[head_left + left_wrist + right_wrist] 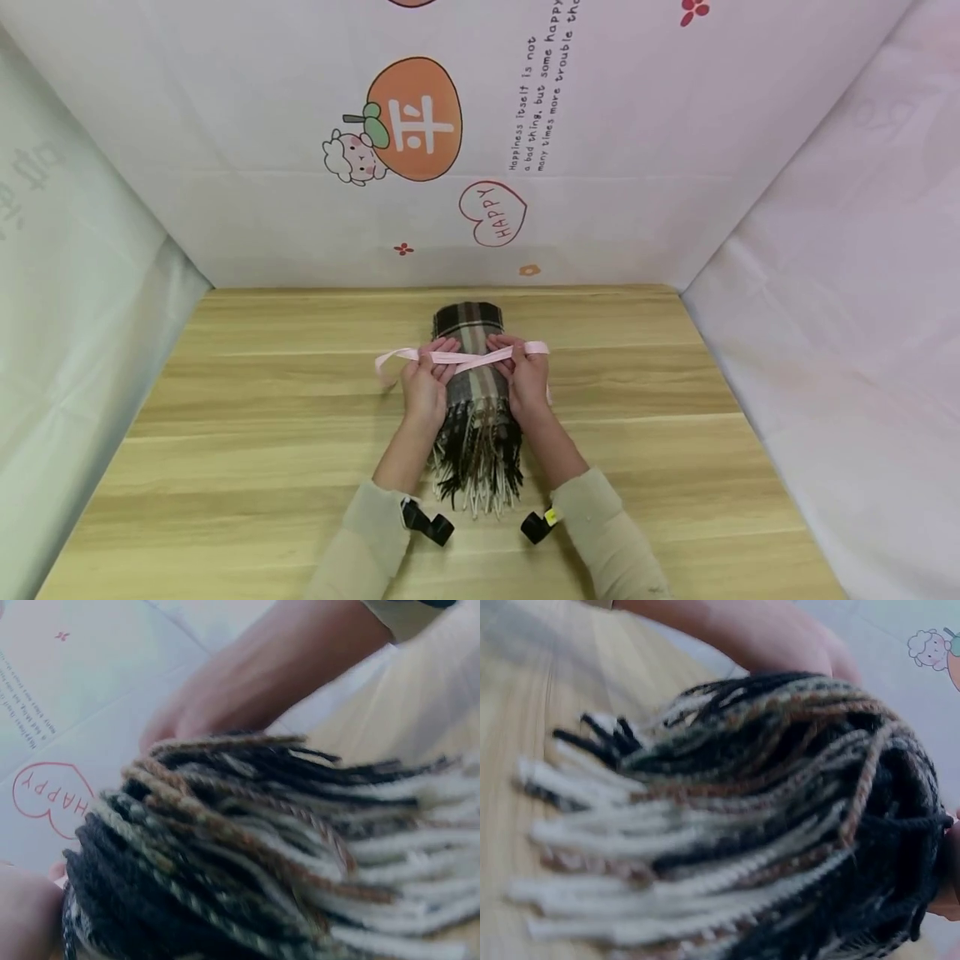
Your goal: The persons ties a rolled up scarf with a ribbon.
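A rolled plaid scarf (483, 385) in black, grey, brown and cream lies lengthwise on the table, its fringe (480, 458) pointing toward me. Across its top runs a pink ribbon (474, 362), its two strands crossing over the roll. On the left side, my left hand (424, 390) pinches one strand under the thumb, fingers against the scarf. My right hand (529, 383) grips the other strand on the right side in the same way. Loose ribbon trails out beyond both hands. Fringe strands (247, 840) fill much of both wrist views, where the ribbon is hidden.
The wooden table (262, 433) meets a white printed cloth (300, 225) at the back. White cloth walls stand at the left (82, 250) and right (840, 275). Black wrist cameras (438, 529) sit at both cuffs, near the fringe ends.
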Motion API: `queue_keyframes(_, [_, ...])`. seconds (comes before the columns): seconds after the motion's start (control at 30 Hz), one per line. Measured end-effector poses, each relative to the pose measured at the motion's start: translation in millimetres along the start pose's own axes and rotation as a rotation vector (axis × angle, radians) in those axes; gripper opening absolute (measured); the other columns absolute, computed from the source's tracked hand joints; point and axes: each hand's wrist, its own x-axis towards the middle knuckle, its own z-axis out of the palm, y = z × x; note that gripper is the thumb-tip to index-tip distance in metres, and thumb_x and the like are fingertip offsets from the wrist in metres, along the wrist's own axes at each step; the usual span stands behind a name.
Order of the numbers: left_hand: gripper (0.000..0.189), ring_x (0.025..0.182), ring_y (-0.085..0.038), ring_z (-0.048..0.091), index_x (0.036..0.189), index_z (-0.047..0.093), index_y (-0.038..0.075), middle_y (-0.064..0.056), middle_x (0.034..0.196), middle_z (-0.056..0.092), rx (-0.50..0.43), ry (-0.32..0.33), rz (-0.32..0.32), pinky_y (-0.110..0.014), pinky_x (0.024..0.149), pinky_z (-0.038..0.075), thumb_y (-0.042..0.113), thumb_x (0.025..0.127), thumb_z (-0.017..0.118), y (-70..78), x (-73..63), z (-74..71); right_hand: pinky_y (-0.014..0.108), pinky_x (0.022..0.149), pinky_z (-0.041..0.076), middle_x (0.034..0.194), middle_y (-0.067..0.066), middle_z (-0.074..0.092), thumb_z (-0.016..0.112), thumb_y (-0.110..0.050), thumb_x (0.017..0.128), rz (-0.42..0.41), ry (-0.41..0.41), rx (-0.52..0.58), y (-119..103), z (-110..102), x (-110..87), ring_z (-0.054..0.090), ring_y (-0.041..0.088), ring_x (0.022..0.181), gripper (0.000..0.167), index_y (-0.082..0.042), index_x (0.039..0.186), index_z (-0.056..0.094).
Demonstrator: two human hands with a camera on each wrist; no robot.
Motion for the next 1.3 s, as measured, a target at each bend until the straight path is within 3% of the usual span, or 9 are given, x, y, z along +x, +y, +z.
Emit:
queue_keyframes(0.3, [0.050, 0.123, -0.032, 0.063, 0.138, 0.048, -0.011, -0.018, 0.114, 0.072, -0.107, 0.066, -0.138, -0.043, 0.106, 0.046, 0.024, 0.109, 0.026, 3.7, 7.4, -10.1, 0.028, 0.073, 0.061, 0.083, 0.009, 0.074, 0.033, -0.016, 0.109, 0.170, 0.119, 0.206, 6.0, -9.1, 7.7, 0.075, 0.018, 0.081, 0.034, 0.006, 0.103, 0.059])
queue_keyframes(0.53, [0.046, 0.095, -0.017, 0.072, 0.136, 0.049, -0.007, -0.005, 0.094, 0.073, -0.120, 0.073, -0.224, -0.031, 0.088, 0.058, 0.024, 0.109, 0.029, 7.4, 14.0, -18.5, 0.024, 0.070, 0.060, 0.079, 0.008, 0.073, 0.032, -0.007, 0.108, 0.299, 0.113, 0.236, 6.1, -14.0, 15.1, 0.075, 0.017, 0.074, 0.029, 0.012, 0.123, 0.048])
queue_keyframes(0.6, [0.045, 0.092, -0.016, 0.071, 0.136, 0.048, -0.007, -0.004, 0.093, 0.072, -0.128, 0.072, -0.240, -0.032, 0.095, 0.056, 0.023, 0.109, 0.028, 7.7, 15.6, -20.6, 0.023, 0.069, 0.060, 0.078, 0.008, 0.072, 0.031, -0.006, 0.108, 0.319, 0.116, 0.227, 6.7, -14.4, 15.6, 0.074, 0.016, 0.073, 0.029, 0.012, 0.123, 0.048])
queue_keyframes(0.73, [0.041, 0.087, -0.015, 0.071, 0.128, 0.052, -0.005, -0.006, 0.090, 0.071, -0.136, 0.078, -0.274, -0.032, 0.090, 0.058, 0.021, 0.109, 0.027, 8.7, 14.4, -31.2, 0.022, 0.062, 0.059, 0.073, 0.010, 0.072, 0.032, -0.005, 0.108, 0.319, 0.136, 0.229, 11.9, -25.3, 8.4, 0.074, 0.017, 0.068, 0.029, 0.011, 0.107, 0.056])
queue_keyframes(0.8, [0.038, 0.083, -0.015, 0.072, 0.118, 0.055, -0.004, -0.006, 0.086, 0.070, -0.135, 0.080, -0.288, -0.029, 0.080, 0.059, 0.021, 0.109, 0.027, 10.8, 13.3, -36.2, 0.023, 0.061, 0.060, 0.071, 0.012, 0.072, 0.032, -0.005, 0.108, 0.316, 0.136, 0.239, 13.0, -33.0, 4.2, 0.075, 0.018, 0.067, 0.031, 0.008, 0.096, 0.058])
queue_keyframes(0.83, [0.037, 0.082, -0.014, 0.072, 0.113, 0.056, -0.003, -0.006, 0.084, 0.070, -0.133, 0.076, -0.290, -0.027, 0.073, 0.059, 0.021, 0.109, 0.028, 12.1, 12.9, -37.8, 0.024, 0.061, 0.060, 0.072, 0.013, 0.073, 0.032, -0.006, 0.108, 0.307, 0.123, 0.245, 12.8, -36.7, 3.0, 0.075, 0.019, 0.068, 0.032, 0.007, 0.094, 0.058])
queue_keyframes(0.9, [0.035, 0.080, -0.014, 0.072, 0.107, 0.056, -0.001, -0.006, 0.082, 0.069, -0.132, 0.071, -0.292, -0.027, 0.072, 0.058, 0.020, 0.109, 0.028, 15.6, 12.7, -38.2, 0.026, 0.062, 0.060, 0.073, 0.013, 0.073, 0.031, -0.006, 0.108, 0.307, 0.110, 0.255, 9.9, -41.2, 3.0, 0.075, 0.020, 0.069, 0.032, 0.005, 0.093, 0.057])
queue_keyframes(1.13, [0.028, 0.080, -0.016, 0.071, 0.107, 0.051, -0.001, -0.008, 0.084, 0.063, -0.087, 0.073, -0.263, -0.028, 0.074, 0.058, 0.018, 0.109, 0.030, 17.5, 15.7, -43.2, 0.029, 0.068, 0.061, 0.077, 0.015, 0.072, 0.029, -0.008, 0.109, 0.312, 0.106, 0.250, 2.5, -41.8, 5.6, 0.075, 0.022, 0.074, 0.027, 0.010, 0.109, 0.050])
queue_keyframes(1.3, [0.034, 0.092, -0.016, 0.071, 0.118, 0.047, -0.003, -0.009, 0.093, 0.062, -0.135, 0.018, -0.223, -0.034, 0.094, 0.055, 0.024, 0.108, 0.028, 10.0, 19.2, -42.0, 0.033, 0.081, 0.061, 0.090, 0.018, 0.072, 0.027, -0.016, 0.109, 0.267, 0.033, 0.369, 3.1, -35.0, 6.8, 0.075, 0.024, 0.087, 0.028, 0.005, 0.108, 0.046])
